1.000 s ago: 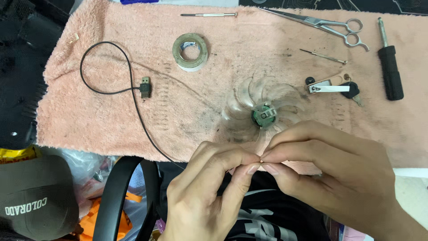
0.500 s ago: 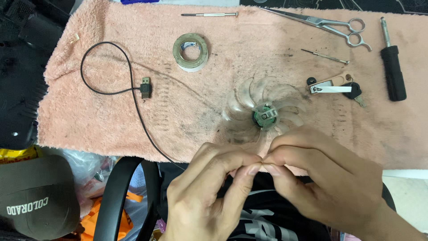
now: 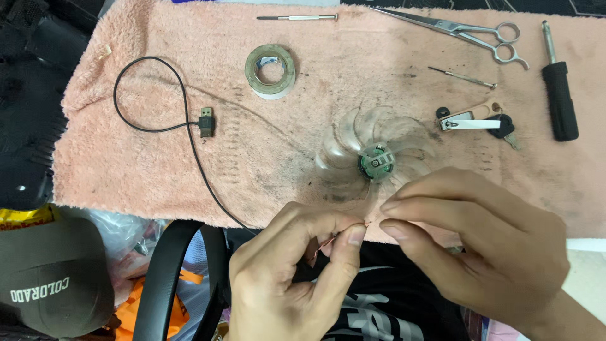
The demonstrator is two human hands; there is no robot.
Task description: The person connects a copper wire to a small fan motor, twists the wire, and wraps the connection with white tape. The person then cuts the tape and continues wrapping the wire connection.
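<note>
Both hands, left hand (image 3: 297, 278) and right hand (image 3: 480, 246), pinched a thin wire end (image 3: 363, 224) at the towel's (image 3: 126, 170) near edge. Just beyond lay the clear fan (image 3: 377, 161), probably kept close because the wire's short. Scissors (image 3: 467, 31) sat far right.

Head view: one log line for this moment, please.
left hand: pinching thin wire | right hand: fingertips at wire | clear fan: on pink towel

Makeshift home repair bench: stained pink towel (image 3: 158, 170), scissors (image 3: 467, 30), screwdrivers (image 3: 558, 88), tape roll (image 3: 270, 71).
</note>
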